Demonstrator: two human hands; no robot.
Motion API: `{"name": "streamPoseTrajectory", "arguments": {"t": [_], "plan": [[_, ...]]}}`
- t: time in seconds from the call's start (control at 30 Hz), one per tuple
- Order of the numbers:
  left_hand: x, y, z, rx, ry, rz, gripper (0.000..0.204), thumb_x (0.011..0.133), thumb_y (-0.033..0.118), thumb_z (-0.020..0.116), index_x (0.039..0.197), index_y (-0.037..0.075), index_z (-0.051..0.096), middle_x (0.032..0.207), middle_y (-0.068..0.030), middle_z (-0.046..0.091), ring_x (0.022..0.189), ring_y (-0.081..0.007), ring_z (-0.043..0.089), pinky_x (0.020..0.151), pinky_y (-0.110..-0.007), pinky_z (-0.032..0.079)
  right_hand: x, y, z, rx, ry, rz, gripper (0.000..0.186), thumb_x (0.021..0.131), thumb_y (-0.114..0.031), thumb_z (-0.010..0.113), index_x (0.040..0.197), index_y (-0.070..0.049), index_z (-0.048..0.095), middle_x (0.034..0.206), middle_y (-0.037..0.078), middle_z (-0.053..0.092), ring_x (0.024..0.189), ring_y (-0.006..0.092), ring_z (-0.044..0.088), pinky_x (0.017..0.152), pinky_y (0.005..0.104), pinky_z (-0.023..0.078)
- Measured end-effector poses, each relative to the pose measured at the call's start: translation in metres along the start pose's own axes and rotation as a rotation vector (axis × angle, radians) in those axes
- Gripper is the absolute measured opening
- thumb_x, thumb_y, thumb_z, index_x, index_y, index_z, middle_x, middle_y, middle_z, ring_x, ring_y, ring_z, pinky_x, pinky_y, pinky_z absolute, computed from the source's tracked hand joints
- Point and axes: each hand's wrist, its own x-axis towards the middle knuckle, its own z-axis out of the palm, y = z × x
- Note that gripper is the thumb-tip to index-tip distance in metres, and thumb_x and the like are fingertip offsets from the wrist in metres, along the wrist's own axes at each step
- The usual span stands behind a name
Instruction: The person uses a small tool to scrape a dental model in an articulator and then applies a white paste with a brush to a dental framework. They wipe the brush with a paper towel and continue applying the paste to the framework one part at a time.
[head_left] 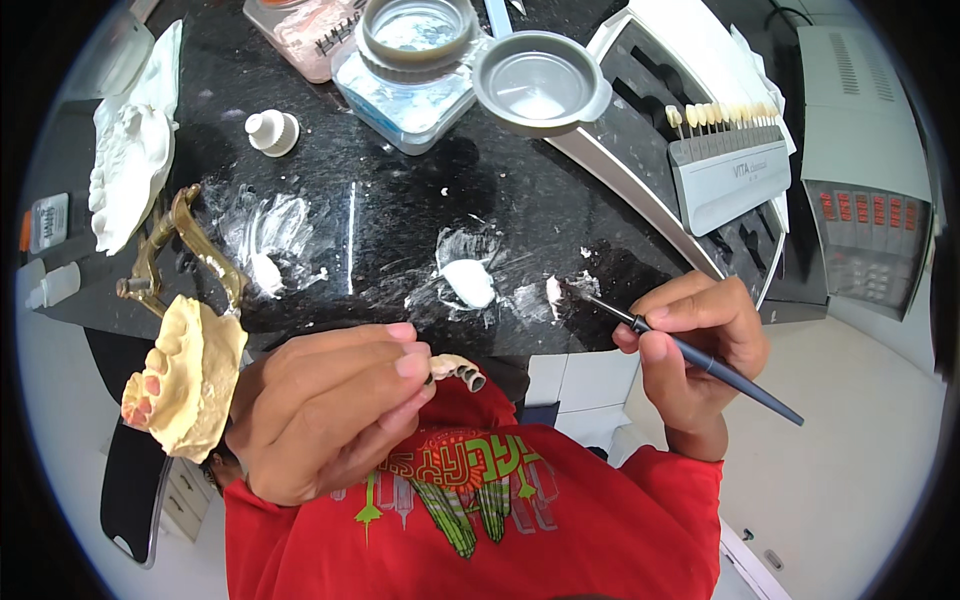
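My left hand (pixel 340 410) is closed around one end of a dental bridge (pixel 458 370), whose tooth-coloured crowns and dark hollow undersides stick out past the fingertips. In my right hand (pixel 705 345) is a slim brush (pixel 710 362) with a dark blue handle, held like a pen. Its tip meets the black worktop beside a small pinkish-white dab of paste (pixel 554 291). Farther left lies a larger white mound of paste (pixel 468 283), with smears about it. Another small white lump (pixel 266 274) sits amid chalky streaks.
A yellow plaster jaw model (pixel 190 378) on a brass articulator (pixel 185 235) stands at the front left edge. White plaster casts (pixel 135 165) lie behind it. At the back are jars (pixel 405 95), an open grey lid (pixel 540 80) and a white cap (pixel 271 132). A tooth shade guide (pixel 735 170) rests right.
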Motion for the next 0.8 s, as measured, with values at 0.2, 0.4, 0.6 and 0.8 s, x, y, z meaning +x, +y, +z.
{"name": "streamPoseTrajectory", "arguments": {"t": [0.2,0.4,0.6,0.8], "plan": [[-0.0014,-0.0018,0.0022,-0.019,0.014,0.004,0.040,0.064,-0.011,0.078,0.101,-0.001,0.065,0.091,-0.0127,0.068,0.083,-0.0281,0.070,0.071,-0.032,0.057,0.0053,0.0032,-0.0024,-0.124,-0.076,-0.102,0.015,0.082,-0.003,0.069,0.089,0.000,0.056,0.073,0.013,0.062,0.061,0.0129,0.061,0.054,0.0229,0.051],[-0.0014,-0.0021,0.0011,0.016,0.004,-0.001,0.040,0.066,-0.011,0.078,0.102,-0.001,0.064,0.091,-0.0126,0.068,0.084,-0.0274,0.070,0.071,-0.033,0.057,-0.0010,0.0051,-0.0030,-0.007,0.005,-0.028,0.022,0.071,0.008,0.073,0.089,0.001,0.061,0.075,0.013,0.067,0.066,0.0147,0.065,0.057,0.0243,0.052],[0.0001,-0.0033,0.0020,0.004,0.006,0.003,0.040,0.066,-0.011,0.078,0.103,-0.002,0.064,0.089,-0.0124,0.068,0.082,-0.0270,0.070,0.069,-0.033,0.056,0.0024,0.0036,-0.0046,-0.069,-0.036,-0.066,0.022,0.071,0.008,0.073,0.088,0.001,0.061,0.073,0.013,0.067,0.065,0.0152,0.065,0.057,0.0240,0.051],[0.0007,-0.0020,-0.0012,0.005,0.013,-0.013,0.039,0.066,-0.010,0.079,0.101,-0.003,0.066,0.089,-0.0141,0.069,0.082,-0.0274,0.070,0.069,-0.033,0.056,-0.0005,0.0046,0.0006,0.081,0.030,-0.099,0.023,0.070,0.009,0.072,0.090,0.003,0.061,0.073,0.014,0.066,0.062,0.0171,0.064,0.055,0.0252,0.050]]}}
